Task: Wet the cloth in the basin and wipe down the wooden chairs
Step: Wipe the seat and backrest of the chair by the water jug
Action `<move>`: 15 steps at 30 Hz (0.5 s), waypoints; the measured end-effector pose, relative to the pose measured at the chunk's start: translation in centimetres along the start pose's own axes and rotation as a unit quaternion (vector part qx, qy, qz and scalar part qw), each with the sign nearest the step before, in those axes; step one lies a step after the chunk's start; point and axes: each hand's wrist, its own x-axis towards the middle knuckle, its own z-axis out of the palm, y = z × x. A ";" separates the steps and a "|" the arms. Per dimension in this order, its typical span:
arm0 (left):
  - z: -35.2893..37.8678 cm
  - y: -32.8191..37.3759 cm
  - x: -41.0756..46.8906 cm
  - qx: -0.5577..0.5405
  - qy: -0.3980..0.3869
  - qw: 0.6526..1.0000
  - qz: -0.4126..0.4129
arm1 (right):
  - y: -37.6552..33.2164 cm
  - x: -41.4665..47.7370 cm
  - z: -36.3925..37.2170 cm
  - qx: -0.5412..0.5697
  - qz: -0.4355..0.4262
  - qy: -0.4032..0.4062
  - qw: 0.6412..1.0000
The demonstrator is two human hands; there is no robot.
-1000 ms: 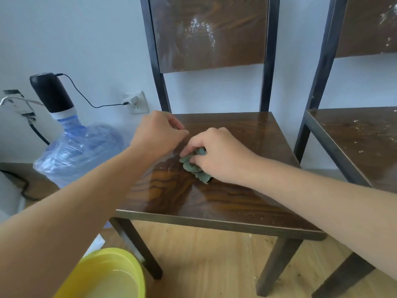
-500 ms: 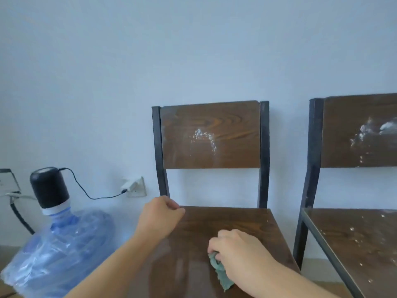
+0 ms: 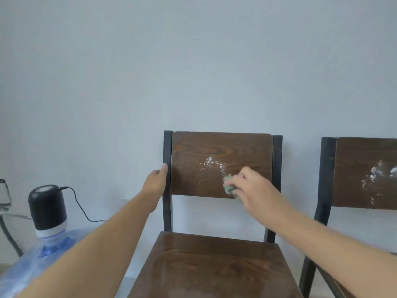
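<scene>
A wooden chair with a dark metal frame stands in front of me; its backrest carries a patch of white powder near the middle. My right hand grips a bunched green cloth and holds it against the backrest's lower right, just beside the powder. My left hand holds the left upright post of the chair frame. The seat looks glossy and wet. The basin is out of view.
A second wooden chair stands at the right, with white powder on its backrest. A blue water jug with a black pump top and cable sits at the lower left against the white wall.
The view tilted up from the seat to the backrest. My right hand lifted the cloth from the seat to the backrest. My left hand moved from the seat to the left frame post.
</scene>
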 end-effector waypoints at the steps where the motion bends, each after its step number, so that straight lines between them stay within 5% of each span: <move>1: 0.7 -0.5 0.1 -0.009 -0.006 1.000 -0.003 | 0.7 2.7 -0.3 -0.017 -0.004 0.030 0.999; 5: 2.8 -2.6 1.1 -0.066 0.032 0.997 -0.002 | 3.3 7.8 2.9 -0.042 0.012 0.088 0.995; 8: 3.6 -3.5 2.0 -0.096 0.037 0.995 0.004 | 2.5 3.5 6.3 -0.107 -0.167 -0.031 0.980; 10: 3.9 -3.9 2.4 -0.110 0.037 0.993 0.008 | 4.0 4.3 5.4 -0.138 -0.250 -0.038 0.958; 13: 4.0 -4.6 3.2 -0.130 0.029 0.991 0.015 | 6.0 10.3 2.8 -0.096 -0.096 0.163 0.977; 15: 3.9 -5.0 3.8 -0.131 0.025 0.991 0.019 | 4.4 12.8 3.2 -0.051 -0.017 0.221 0.974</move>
